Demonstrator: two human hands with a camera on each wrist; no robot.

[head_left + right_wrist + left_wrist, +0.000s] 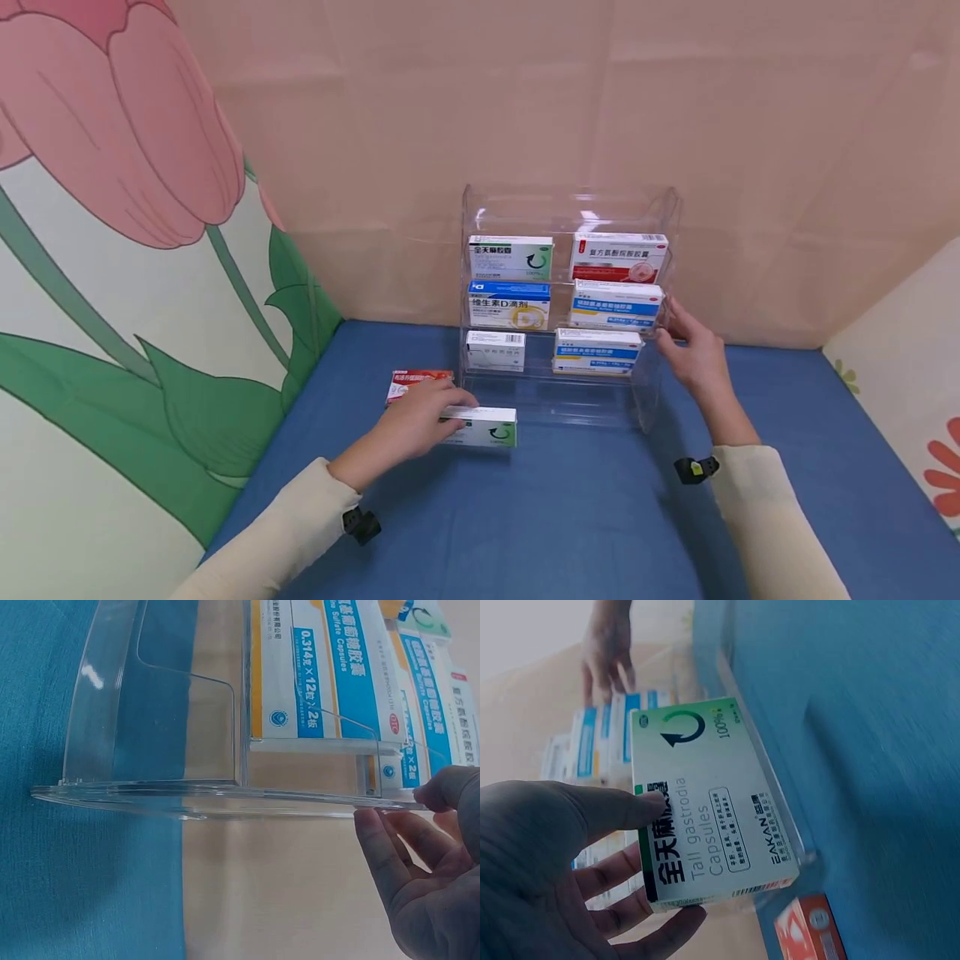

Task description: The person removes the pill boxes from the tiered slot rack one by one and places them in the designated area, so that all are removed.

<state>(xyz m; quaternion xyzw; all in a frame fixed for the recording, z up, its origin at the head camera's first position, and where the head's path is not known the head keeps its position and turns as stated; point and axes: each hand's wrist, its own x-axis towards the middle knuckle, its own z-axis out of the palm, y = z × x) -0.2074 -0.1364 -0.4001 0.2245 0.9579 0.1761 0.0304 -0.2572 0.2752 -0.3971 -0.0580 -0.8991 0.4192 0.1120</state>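
Six racked boxes: two columns by three rows in a clear rack (570, 404), centre of the head view; all present a broad face forward.
Top row: green-and-white box (510, 255) at left, red-and-white box (618, 252) at right.
Middle row: blue-topped box (510, 308) at left, upper blue-striped box (615, 306) at right.
Lower row: small white box (495, 352) at left, lower blue-striped box (597, 352) at right.
Held box (487, 428): green and white, printed "Tall gastrodia Capsules", lower centre of the head view, before the rack's lower left corner; whether it touches rack or table cannot be told.
Left hand (420, 417): pinches the held box, thumb across the printed face, fingers at its back and edge.
Right hand (697, 358): pinches the rack's right side panel, thumb on the inner side, fingers on the outer.
Red box (409, 383): on the blue-covered table (570, 517), left of the rack, partly hidden by the left hand.
Boxes off the rack: two, the held box and the red box; if both belong there, the stocking appears about three-quarters done, with these two left.
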